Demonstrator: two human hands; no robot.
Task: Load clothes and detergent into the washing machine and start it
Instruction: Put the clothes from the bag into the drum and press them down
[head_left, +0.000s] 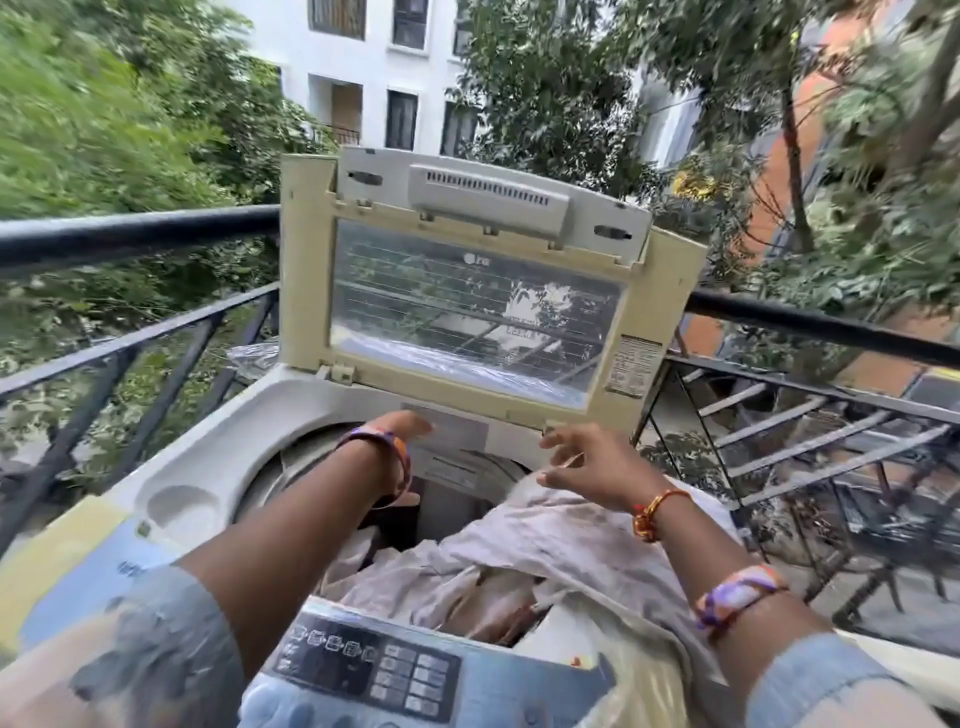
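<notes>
Right hand (587, 462) hovers, fingers spread and loose, grasping nothing. Just beneath them, pale beige crumpled clothes (524, 551) spill from the white top-loading washing machine (208, 457). Left hand (402, 431) reaches into the drum; its grasp cannot be told. Beyond, cream glass-paned lid (467, 301) stands raised.

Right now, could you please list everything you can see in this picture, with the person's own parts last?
washing machine: one, white top-loader, on the balcony by the railing.
lid: one, cream frame with a clear window, raised upright at the back.
control panel: one, dark with buttons, at the near edge.
clothes: pale pile, spilling from the tub over the near rim.
railing: one, black metal, behind the machine.
drying rack: one, dark metal, right of the machine.
left hand: over the tub's far rim, holds nothing.
right hand: above the clothes, fingers spread, holds nothing.
</notes>
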